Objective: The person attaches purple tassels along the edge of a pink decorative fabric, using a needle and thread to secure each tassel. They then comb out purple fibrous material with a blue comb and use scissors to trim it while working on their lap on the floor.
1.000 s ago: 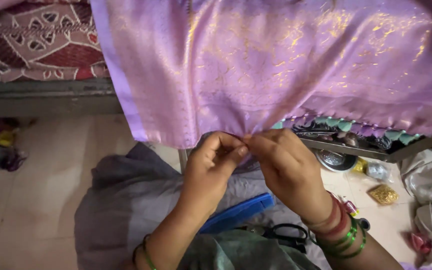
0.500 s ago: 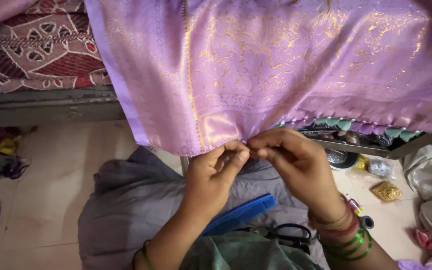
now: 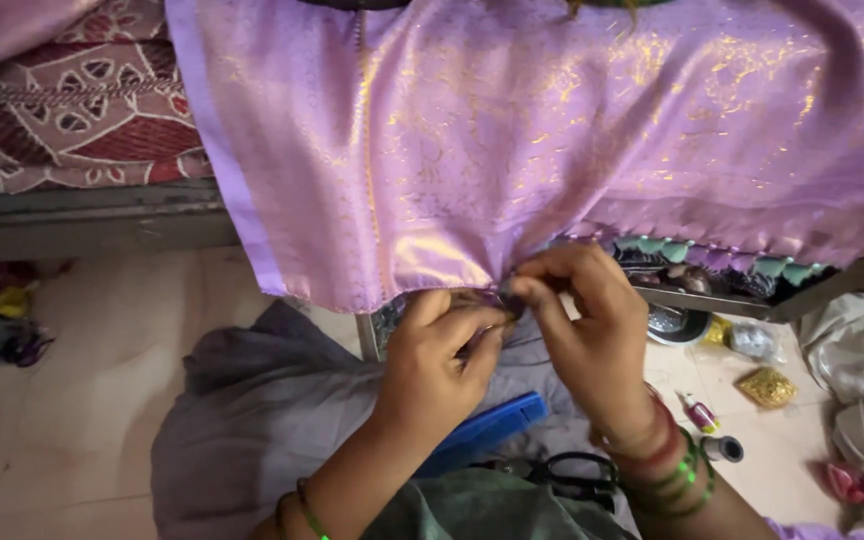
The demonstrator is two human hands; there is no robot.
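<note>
A shiny lilac cloth with gold pattern (image 3: 552, 130) hangs from above across most of the head view. Its lower edge carries a row of small green and purple tassels (image 3: 712, 255). My left hand (image 3: 437, 365) and my right hand (image 3: 587, 330) meet at the cloth's lower edge (image 3: 452, 275), fingertips pinching the hem close together. Whatever small thing sits between the fingertips is too small to make out. Green and red bangles (image 3: 677, 465) circle my right wrist.
A blue flat case (image 3: 487, 430) and black scissors (image 3: 567, 470) lie on my grey-clad lap (image 3: 252, 410). To the right on the floor are a gold packet (image 3: 767, 387), a small bottle (image 3: 700, 412), a spool (image 3: 722, 448) and white rags (image 3: 857, 345). A patterned red bedcover (image 3: 82, 110) lies at upper left.
Both hands have stayed at the hem. My right hand has turned more upright over the edge, and my left hand has shifted slightly lower and right beneath it.
</note>
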